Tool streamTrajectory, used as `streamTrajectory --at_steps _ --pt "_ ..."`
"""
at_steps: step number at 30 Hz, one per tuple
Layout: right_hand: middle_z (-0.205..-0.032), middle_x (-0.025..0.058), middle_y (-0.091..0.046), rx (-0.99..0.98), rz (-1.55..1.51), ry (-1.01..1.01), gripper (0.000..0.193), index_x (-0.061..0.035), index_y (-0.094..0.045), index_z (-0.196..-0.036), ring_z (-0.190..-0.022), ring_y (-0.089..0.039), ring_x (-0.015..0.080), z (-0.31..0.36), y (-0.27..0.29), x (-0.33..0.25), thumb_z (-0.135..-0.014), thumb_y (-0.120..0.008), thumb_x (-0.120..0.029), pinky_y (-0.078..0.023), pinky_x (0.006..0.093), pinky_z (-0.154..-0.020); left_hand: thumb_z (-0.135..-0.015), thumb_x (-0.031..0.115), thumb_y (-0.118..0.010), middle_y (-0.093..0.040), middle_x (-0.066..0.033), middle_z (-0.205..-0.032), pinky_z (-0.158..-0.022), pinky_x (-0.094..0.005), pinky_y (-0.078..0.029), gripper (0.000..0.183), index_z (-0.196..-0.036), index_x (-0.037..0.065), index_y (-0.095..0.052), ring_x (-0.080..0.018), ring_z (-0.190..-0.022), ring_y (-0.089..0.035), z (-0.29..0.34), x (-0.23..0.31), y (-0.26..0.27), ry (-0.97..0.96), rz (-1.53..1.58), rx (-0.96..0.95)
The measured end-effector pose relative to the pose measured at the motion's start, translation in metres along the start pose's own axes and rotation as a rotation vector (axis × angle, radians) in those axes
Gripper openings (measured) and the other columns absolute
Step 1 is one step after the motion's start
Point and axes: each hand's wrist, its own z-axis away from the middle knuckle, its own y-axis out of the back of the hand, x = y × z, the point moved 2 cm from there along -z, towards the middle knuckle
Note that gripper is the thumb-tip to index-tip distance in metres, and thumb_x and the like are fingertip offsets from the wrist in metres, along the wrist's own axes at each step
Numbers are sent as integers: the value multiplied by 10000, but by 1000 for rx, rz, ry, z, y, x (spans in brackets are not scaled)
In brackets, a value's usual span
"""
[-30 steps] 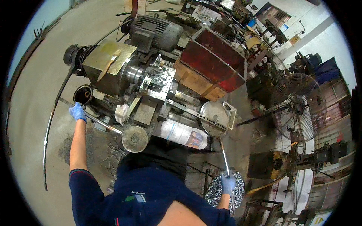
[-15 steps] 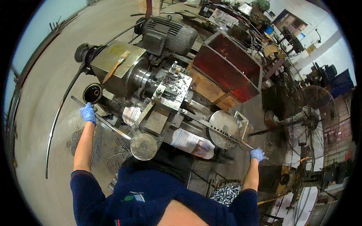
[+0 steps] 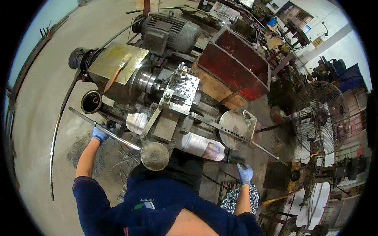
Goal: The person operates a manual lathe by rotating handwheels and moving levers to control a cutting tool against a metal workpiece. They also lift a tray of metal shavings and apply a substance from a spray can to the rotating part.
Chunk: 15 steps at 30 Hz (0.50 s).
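My left hand (image 3: 100, 133), in a light-blue glove, is just below a long metal lever rod (image 3: 118, 137); its fingertips run into dark machine parts behind the rod, so their hold is hidden. The rod ends at a round metal disc (image 3: 155, 156). My right hand (image 3: 245, 174), also gloved, is raised with fingers apart beside a heap of small shiny metal parts (image 3: 232, 200); I see nothing in it. A second lever (image 3: 267, 151), running from a perforated bar (image 3: 232, 132), stands free of my hands. Between the levers sits the machine's metal chuck (image 3: 146, 82) and a chip-covered tool slide (image 3: 185, 90).
A wooden-handled brush (image 3: 114, 78) lies on the headstock cover (image 3: 100, 65). Behind are a motor (image 3: 171, 33) and an open red box (image 3: 236, 65). A round oily cup (image 3: 91, 101) is at the left. A large fan (image 3: 321, 118) stands at the right.
My right hand has let go of the right lever and moved left and nearer to me, beside the metal parts. My left hand has shifted down and right from the left rod's upper end.
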Motion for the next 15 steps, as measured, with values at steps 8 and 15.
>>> streamTrajectory --at_steps 8,15 --pt "-869 160 -674 14 -299 245 398 -6 -681 -893 -785 -655 244 -2 -51 17 -698 -741 -348 -493 312 -740 -806 464 -512 -644 -160 -842 -704 -453 -474 421 -999 103 -610 -375 -810 -603 31 29 -47 661 387 309" --pt "-831 134 -676 179 -371 555 332 10 -670 -906 -755 -642 183 21 83 -108 -725 -730 -261 -487 297 -716 -795 394 -508 -639 -153 -979 -799 -426 -471 399 -1050 108 -620 -325 -911 -606 13 18 53 358 294 -306"
